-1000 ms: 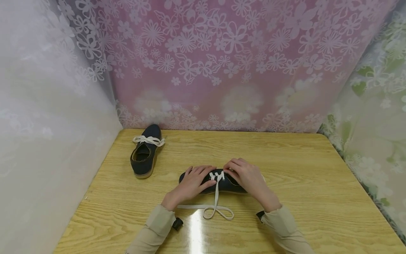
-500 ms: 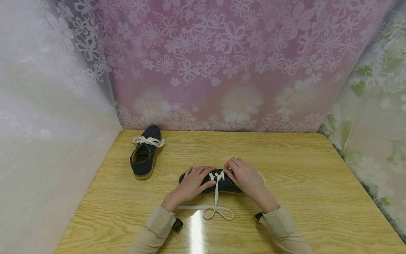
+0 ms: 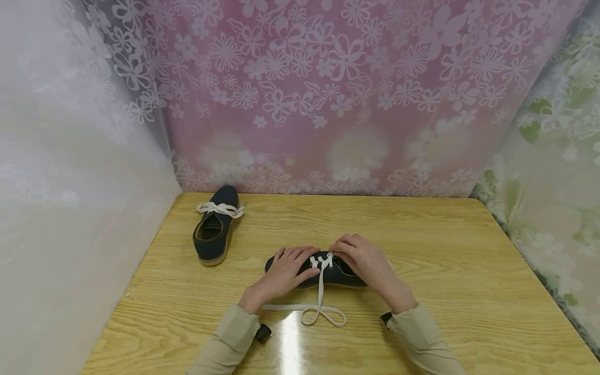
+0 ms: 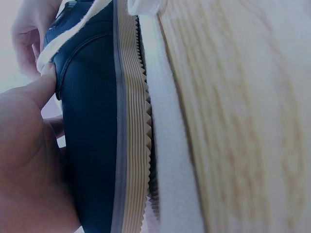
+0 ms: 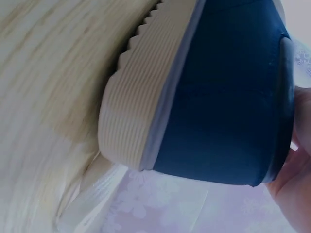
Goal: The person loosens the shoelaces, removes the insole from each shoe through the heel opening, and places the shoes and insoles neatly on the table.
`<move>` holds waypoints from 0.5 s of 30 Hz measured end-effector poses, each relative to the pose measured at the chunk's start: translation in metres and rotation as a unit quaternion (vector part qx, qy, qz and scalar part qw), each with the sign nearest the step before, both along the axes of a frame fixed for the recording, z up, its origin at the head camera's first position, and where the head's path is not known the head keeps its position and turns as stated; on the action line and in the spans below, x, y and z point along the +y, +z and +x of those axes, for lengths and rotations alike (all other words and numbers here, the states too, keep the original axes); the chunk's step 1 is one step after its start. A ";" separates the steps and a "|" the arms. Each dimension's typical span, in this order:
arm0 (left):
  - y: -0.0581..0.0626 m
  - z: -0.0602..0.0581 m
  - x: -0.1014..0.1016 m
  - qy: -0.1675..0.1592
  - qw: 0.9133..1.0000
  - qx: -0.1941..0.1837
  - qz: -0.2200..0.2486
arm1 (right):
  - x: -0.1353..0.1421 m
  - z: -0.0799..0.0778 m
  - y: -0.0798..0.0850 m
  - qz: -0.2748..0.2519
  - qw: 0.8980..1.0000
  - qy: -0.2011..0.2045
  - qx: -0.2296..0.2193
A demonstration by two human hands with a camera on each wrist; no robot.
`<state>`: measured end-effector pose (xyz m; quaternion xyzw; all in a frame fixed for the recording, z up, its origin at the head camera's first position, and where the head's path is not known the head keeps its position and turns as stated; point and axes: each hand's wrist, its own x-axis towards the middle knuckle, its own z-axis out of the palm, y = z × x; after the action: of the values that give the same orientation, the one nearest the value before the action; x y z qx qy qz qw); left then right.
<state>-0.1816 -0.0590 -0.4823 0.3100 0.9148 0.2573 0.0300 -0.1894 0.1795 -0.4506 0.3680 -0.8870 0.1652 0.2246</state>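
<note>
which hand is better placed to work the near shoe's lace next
Probably the right hand: its fingers appear to pinch the lace beside the shoe opening, while the left hand holds the near shoe around its toe end, seemingly steadying it.

Mostly pairs around the grip, with one wooden table [image 3: 445, 250] beneath.
Adds up to one gripped shoe [image 3: 344, 276] plus one farther shoe [image 3: 211, 246] leftward beyond the grip, making two; one left hand [image 3: 285, 268] plus one right hand [image 3: 367, 260] at the grip, making two; one trailing lace [image 3: 321, 289] plus one bowed lace [image 3: 220, 209], making two; two lace loops [image 3: 344, 315] on the near side of the grip; two beige sleeves [image 3: 227, 336] and two black wrist pieces [image 3: 263, 333], one per arm.
</note>
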 end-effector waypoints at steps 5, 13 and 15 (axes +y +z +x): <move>-0.001 0.000 0.000 0.001 1.000 -0.003 0.001 | 0.000 0.001 -0.001 0.008 1.000 0.010 0.013; -0.003 -0.001 0.000 0.001 1.000 -0.002 0.000 | -0.006 0.004 0.001 0.002 0.999 -0.039 0.024; -0.003 -0.002 0.000 0.001 1.000 -0.003 0.000 | -0.008 0.005 0.002 0.001 0.998 -0.064 0.015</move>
<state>-0.1834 -0.0589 -0.4852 0.3085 0.9150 0.2580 0.0324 -0.1845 0.1710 -0.4486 0.3132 -0.9054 0.1439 0.2477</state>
